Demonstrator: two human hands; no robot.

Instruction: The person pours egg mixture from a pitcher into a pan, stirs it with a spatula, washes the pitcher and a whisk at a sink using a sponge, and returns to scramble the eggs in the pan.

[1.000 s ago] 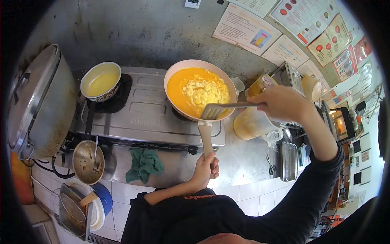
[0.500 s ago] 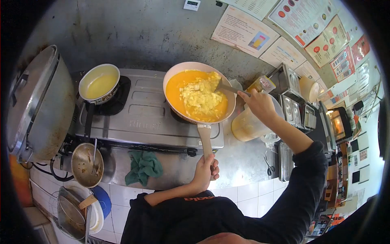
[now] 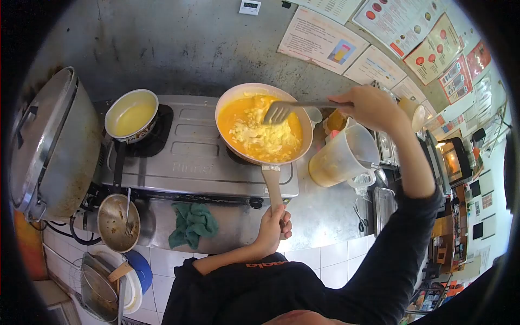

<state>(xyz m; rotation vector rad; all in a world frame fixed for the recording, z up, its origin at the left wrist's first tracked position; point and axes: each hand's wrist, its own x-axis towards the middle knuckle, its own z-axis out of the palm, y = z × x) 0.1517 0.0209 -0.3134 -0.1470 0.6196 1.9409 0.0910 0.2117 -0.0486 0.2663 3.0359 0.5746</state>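
Note:
My left hand (image 3: 275, 229) is wrapped round the beige handle of a frying pan (image 3: 225, 103) on the stove's right burner. Inside the pan, liquid orange egg (image 3: 230, 116) surrounds paler, partly set curds (image 3: 264, 142). In my right hand (image 3: 369, 104) is the handle of a slotted spatula (image 3: 279, 112), its slotted head over the egg. Whether the head touches the egg, I cannot tell. A clear plastic jug (image 3: 335, 158), with yellowish liquid at its bottom, stands just right of the pan.
A saucepan (image 3: 130, 115) with yellow liquid sits on the left burner, beside a large lidded pot (image 3: 54, 146). Along the front lie a bowl with a fork (image 3: 115, 227), a green cloth (image 3: 192, 223) and scissors (image 3: 361, 219). Metal containers (image 3: 385, 203) stand at the right.
My right hand has risen up and to the right, tilting the spatula flatter, with its head shifted left over the egg. The curds have spread. My left hand stays on the pan handle.

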